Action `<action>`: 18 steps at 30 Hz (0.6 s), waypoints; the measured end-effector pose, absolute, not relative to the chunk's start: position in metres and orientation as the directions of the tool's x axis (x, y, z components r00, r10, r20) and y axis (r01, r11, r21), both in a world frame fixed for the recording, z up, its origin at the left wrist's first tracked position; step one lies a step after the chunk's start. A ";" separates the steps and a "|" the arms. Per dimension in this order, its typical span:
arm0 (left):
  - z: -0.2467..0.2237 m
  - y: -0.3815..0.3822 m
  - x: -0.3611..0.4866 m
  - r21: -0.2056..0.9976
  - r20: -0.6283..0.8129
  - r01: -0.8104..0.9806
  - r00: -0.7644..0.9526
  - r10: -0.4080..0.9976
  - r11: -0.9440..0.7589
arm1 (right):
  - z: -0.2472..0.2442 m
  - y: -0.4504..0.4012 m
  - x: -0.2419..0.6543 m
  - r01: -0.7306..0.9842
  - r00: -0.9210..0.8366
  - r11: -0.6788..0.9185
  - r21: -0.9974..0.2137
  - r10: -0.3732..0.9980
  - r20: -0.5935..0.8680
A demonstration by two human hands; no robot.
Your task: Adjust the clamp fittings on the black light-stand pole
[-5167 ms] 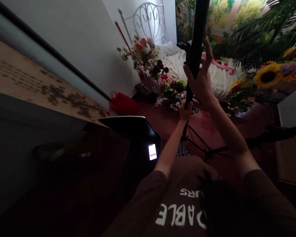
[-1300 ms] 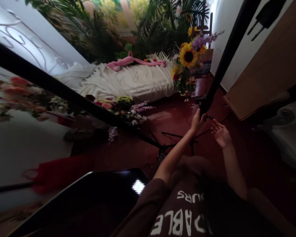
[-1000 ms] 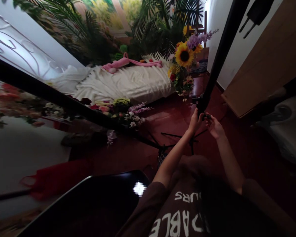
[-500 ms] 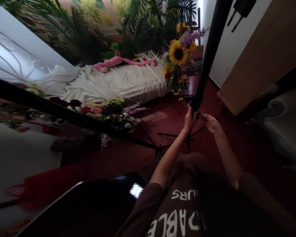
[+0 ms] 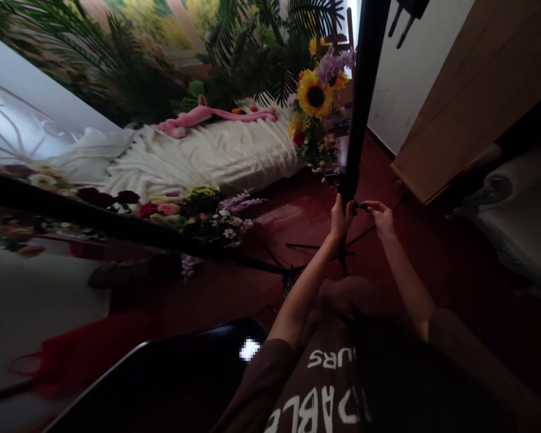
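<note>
A black stand pole (image 5: 359, 102) rises in front of me, with thin tripod legs (image 5: 304, 246) spread on the floor below. My left hand (image 5: 341, 219) is wrapped round the pole's lower part, just under a dark clamp-like fitting (image 5: 336, 177). On the pole's right side sticks out a small black knob (image 5: 361, 206). The fingertips of my right hand (image 5: 381, 217) are pinched on its outer end, though the dim light blurs the exact contact. Both forearms reach forward over my lap.
Another black pole (image 5: 117, 222) slants across the left. A white-draped bench (image 5: 207, 153) bears a pink plush toy (image 5: 189, 120). Artificial flowers (image 5: 315, 96) stand beside it. A black plug (image 5: 412, 12) hangs at upper right, near a wooden board (image 5: 451, 102). A glossy black surface (image 5: 175, 373) lies lower left.
The view has shifted, so the scene sits slightly further left. My right hand's fingers have closed together on the knob; my left hand keeps its hold on the pole.
</note>
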State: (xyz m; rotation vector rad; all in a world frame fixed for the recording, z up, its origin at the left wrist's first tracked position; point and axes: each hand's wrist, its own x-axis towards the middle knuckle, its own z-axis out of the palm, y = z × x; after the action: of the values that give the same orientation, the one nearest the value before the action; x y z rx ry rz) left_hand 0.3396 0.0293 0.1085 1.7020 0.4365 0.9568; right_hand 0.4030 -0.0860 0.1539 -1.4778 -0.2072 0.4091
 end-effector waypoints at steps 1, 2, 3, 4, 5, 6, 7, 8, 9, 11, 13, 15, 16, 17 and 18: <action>0.108 0.029 0.339 0.923 0.373 -0.168 0.609 0.700 -0.346 | 0.156 -0.086 0.402 -0.081 0.925 0.073 -0.994 0.378 -0.048; 0.108 0.030 0.339 0.925 0.368 -0.166 0.612 0.700 -0.341 | 0.160 -0.086 0.399 -0.014 0.927 0.107 -0.994 0.374 0.027; 0.107 0.030 0.339 0.927 0.363 -0.165 0.617 0.698 -0.337 | 0.165 -0.085 0.396 0.050 0.918 0.134 -0.990 0.384 0.099; 0.107 0.030 0.339 0.928 0.361 -0.167 0.622 0.695 -0.333 | 0.170 -0.085 0.393 0.106 0.899 0.152 -0.983 0.408 0.160; 0.107 0.030 0.339 0.928 0.362 -0.171 0.626 0.691 -0.331 | 0.176 -0.084 0.389 0.151 0.871 0.153 -0.977 0.446 0.205; 0.106 0.030 0.339 0.927 0.366 -0.180 0.628 0.687 -0.330 | 0.181 -0.082 0.385 0.190 0.841 0.140 -0.972 0.487 0.234; 0.105 0.030 0.339 0.925 0.372 -0.191 0.628 0.683 -0.328 | 0.186 -0.079 0.381 0.227 0.815 0.114 -0.967 0.522 0.253; 0.105 0.031 0.339 0.924 0.377 -0.204 0.629 0.680 -0.324 | 0.190 -0.076 0.378 0.266 0.795 0.079 -0.961 0.545 0.266; 0.104 0.031 0.340 0.923 0.380 -0.215 0.629 0.678 -0.318 | 0.193 -0.072 0.374 0.306 0.787 0.039 -0.951 0.552 0.276; 0.103 0.031 0.341 0.925 0.378 -0.228 0.631 0.677 -0.304 | 0.196 -0.061 0.369 0.374 0.799 -0.051 -0.926 0.525 0.294; 0.102 0.031 0.342 0.927 0.373 -0.227 0.635 0.677 -0.298 | 0.197 -0.050 0.366 0.420 0.823 -0.132 -0.898 0.472 0.315; 0.102 0.032 0.343 0.928 0.370 -0.218 0.633 0.680 -0.302 | 0.198 -0.041 0.364 0.450 0.838 -0.183 -0.874 0.426 0.342; 0.102 0.032 0.342 0.928 0.369 -0.214 0.630 0.683 -0.304 | 0.199 -0.038 0.363 0.462 0.840 -0.193 -0.866 0.410 0.356; 0.103 0.032 0.342 0.929 0.368 -0.211 0.627 0.687 -0.305 | 0.201 -0.035 0.363 0.475 0.837 -0.194 -0.858 0.402 0.372; 0.103 0.032 0.342 0.929 0.367 -0.209 0.624 0.690 -0.305 | 0.205 -0.034 0.364 0.491 0.829 -0.189 -0.850 0.400 0.390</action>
State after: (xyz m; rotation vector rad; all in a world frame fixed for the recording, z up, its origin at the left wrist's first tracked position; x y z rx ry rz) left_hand 0.3417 0.0324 0.1034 1.6529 0.4027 0.9379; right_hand 0.3639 -0.0336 0.2051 -1.8096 -0.6800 -0.0947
